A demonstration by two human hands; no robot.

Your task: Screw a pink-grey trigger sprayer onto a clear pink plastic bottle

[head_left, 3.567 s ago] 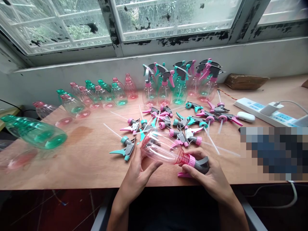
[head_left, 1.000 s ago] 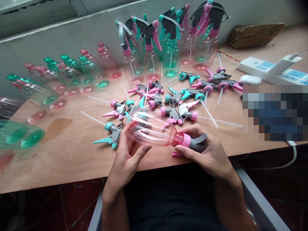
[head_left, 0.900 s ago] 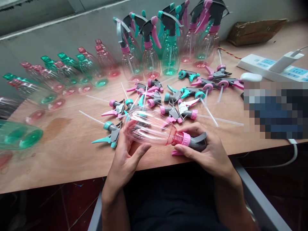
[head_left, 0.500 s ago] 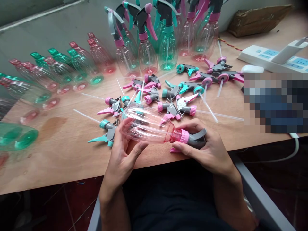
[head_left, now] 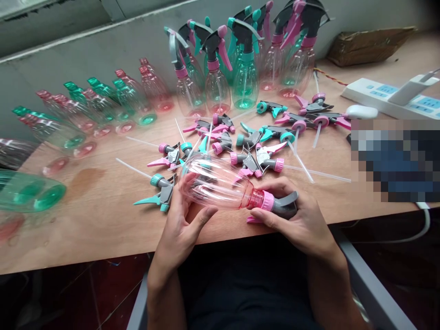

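A clear pink bottle [head_left: 220, 185] lies nearly level above the table's front edge, its neck to the right. My left hand [head_left: 185, 220] cradles its base end, the thumb along the near side and the other fingers partly hidden behind the plastic. At the neck, my right hand [head_left: 299, 220] is closed on a grey spray head [head_left: 285, 205] with a pink collar [head_left: 268, 200], thumb against the collar. The collar sits at the bottle's threaded neck; whether it is fully tight I cannot tell. Just beyond lie several loose spray heads [head_left: 249, 160] with thin clear tubes.
Bottles without heads, pink and green [head_left: 132, 103], stand at the left. Bottles with spray heads [head_left: 245, 85] are grouped at the back by the wall. To the right are a white power strip [head_left: 374, 94], a brown package [head_left: 371, 46] and a pixelated area.
The camera view has shifted, so the whole scene sits slightly lower and further right. Both hands keep the same hold on the bottle and spray head.
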